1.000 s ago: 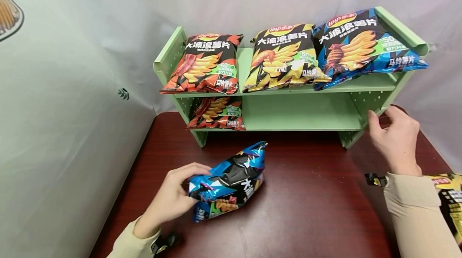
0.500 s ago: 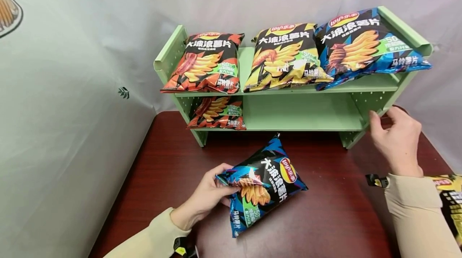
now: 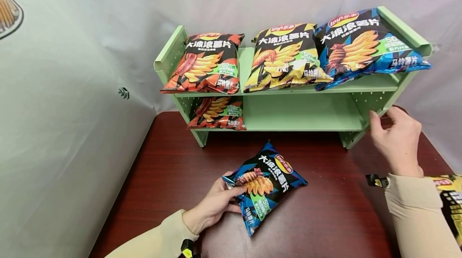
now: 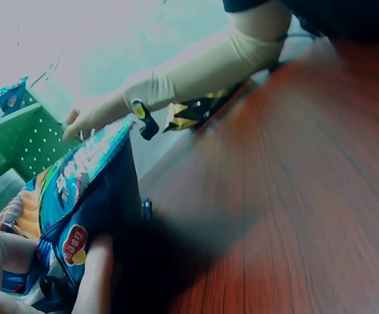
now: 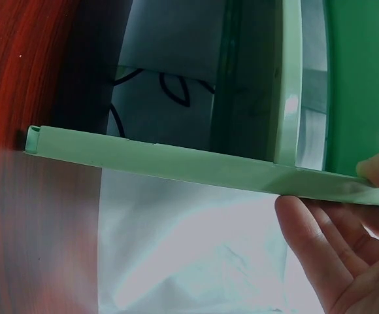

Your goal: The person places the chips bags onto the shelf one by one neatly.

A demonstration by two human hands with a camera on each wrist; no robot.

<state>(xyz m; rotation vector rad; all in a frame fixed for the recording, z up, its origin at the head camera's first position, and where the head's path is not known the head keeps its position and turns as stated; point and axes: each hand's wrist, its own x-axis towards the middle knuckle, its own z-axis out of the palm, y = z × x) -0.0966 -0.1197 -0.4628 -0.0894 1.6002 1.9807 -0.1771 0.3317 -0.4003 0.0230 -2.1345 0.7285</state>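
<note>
My left hand [image 3: 211, 206] grips the left edge of a blue-and-black potato chip bag [image 3: 276, 186], thumb on the front face. The bag is held over the table, tilted, with its printed front facing up. In the left wrist view, fingers [image 4: 95, 278] wrap the bag's end [image 4: 104, 176]. My right hand [image 3: 398, 142] pinches the right side panel of a green two-tier shelf [image 3: 303, 111]. The right wrist view shows the thumb on one side of the panel [image 5: 176, 160] and the fingers on the other.
On the top tier lie a red bag [image 3: 207, 65], a yellow bag [image 3: 285, 57] and a blue bag [image 3: 361, 47]. Another red bag [image 3: 218, 113] sits at the lower tier's left. A yellow bag [image 3: 451, 202] lies at far right, partly behind the right sleeve.
My left hand has carried the blue chip bag to the right and turned its printed front up, then lowered it slightly. The right hand has stayed on the shelf panel.
</note>
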